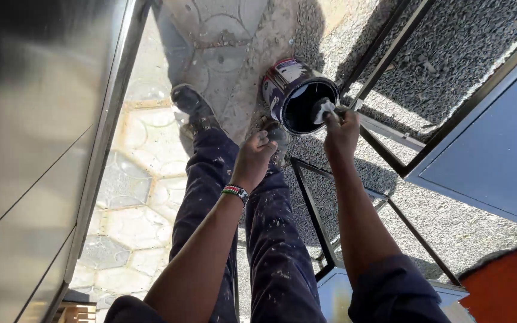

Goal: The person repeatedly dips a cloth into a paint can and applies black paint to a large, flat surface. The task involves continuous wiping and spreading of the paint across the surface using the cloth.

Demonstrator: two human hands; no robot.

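An open paint can (282,84) with dark paint inside stands tilted on the ground ahead of my feet. My right hand (341,133) grips a paintbrush (322,109) whose pale bristles dip into the can's mouth. My left hand (254,158) hangs loosely closed just left of the can, holding nothing that I can see; a beaded bracelet (235,191) sits on its wrist. My paint-spattered dark trousers (270,239) and shoes (190,103) show below.
A grey metal panel (31,155) fills the left side. A black metal frame (384,155) lies on gravel (450,66) to the right, beside a dark blue panel (498,149) and an orange surface (510,287). Patterned paving stones (133,203) run underfoot.
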